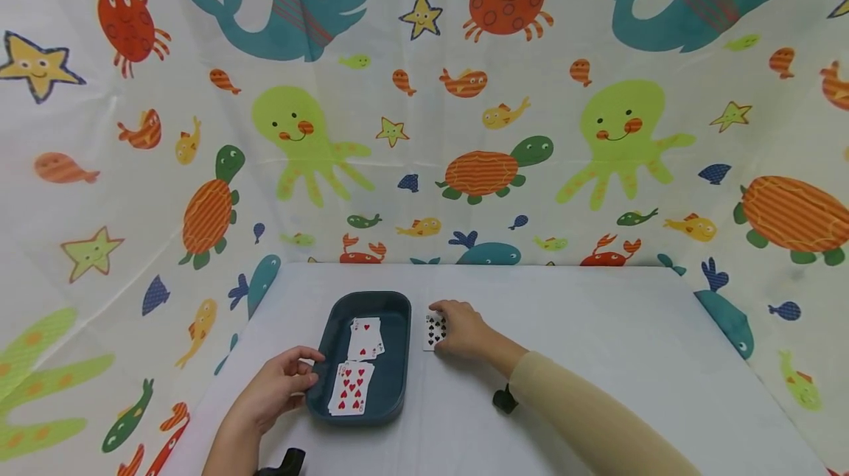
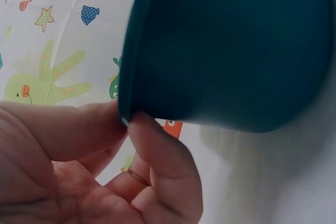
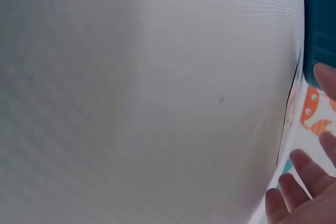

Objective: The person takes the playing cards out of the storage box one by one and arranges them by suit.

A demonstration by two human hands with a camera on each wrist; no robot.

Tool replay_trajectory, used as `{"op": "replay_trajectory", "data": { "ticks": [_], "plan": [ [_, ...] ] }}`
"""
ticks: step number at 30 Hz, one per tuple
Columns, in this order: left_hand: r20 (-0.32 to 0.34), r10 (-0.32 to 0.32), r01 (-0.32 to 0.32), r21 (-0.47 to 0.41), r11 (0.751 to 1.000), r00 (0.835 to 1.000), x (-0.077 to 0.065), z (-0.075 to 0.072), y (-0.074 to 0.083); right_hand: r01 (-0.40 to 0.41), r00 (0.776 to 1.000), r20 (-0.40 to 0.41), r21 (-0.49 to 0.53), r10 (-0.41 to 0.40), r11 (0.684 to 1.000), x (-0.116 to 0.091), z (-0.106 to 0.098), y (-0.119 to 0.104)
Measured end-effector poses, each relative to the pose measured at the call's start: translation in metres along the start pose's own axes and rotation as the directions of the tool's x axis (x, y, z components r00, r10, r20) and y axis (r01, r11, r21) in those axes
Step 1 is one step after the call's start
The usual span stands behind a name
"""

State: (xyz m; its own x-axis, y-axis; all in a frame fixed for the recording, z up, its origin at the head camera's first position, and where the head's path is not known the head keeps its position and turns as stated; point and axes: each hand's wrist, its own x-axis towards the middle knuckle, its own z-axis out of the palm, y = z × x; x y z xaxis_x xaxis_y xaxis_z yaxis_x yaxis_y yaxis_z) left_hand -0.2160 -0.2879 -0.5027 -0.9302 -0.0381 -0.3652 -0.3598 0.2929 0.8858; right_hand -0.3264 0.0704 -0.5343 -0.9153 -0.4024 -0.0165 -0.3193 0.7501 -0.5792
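Note:
My left hand [image 1: 281, 384] pinches the rim of the dark teal tray [image 1: 403, 358] at its left side. In the left wrist view, the thumb and a bent finger [image 2: 163, 156] meet at the tray's edge. Two groups of playing cards lie in the tray: heart cards [image 1: 365, 338] toward the back and more heart cards [image 1: 351, 390] toward the front. Right of the tray, my right hand [image 1: 467, 329] is over a black-pipped playing card [image 1: 434, 330] on the table, thumb and fingers spread about it. The right wrist view shows these fingers [image 3: 307, 171] apart and loosely bent.
The table is covered with a white cloth [image 1: 597, 343]. Behind it and at the sides hangs a white curtain [image 1: 411, 19] printed with sea animals. Black wrist-camera parts [image 1: 505, 400] show beside the right forearm and at the left wrist.

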Motion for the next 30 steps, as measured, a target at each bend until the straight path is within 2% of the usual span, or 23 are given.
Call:
{"op": "replay_trajectory", "data": {
  "ticks": [9, 19, 30],
  "plan": [
    [-0.006, -0.005, 0.005, -0.001, 1.0, 1.0, 0.001, -0.001, -0.003, 0.009, 1.0, -0.011, 0.059, -0.009, 0.998, -0.002, -0.007, -0.006],
    [-0.009, -0.005, 0.005, 0.003, 1.0, 1.0, -0.001, -0.001, -0.004, 0.055, 0.998, -0.026, 0.104, -0.053, 0.993, -0.002, -0.021, -0.032],
    [-0.004, 0.01, -0.01, 0.016, 1.0, 1.0, -0.001, -0.001, -0.002, 0.093, 0.996, -0.025, 0.049, -0.091, 0.994, 0.003, -0.026, -0.068]
  ]
}}
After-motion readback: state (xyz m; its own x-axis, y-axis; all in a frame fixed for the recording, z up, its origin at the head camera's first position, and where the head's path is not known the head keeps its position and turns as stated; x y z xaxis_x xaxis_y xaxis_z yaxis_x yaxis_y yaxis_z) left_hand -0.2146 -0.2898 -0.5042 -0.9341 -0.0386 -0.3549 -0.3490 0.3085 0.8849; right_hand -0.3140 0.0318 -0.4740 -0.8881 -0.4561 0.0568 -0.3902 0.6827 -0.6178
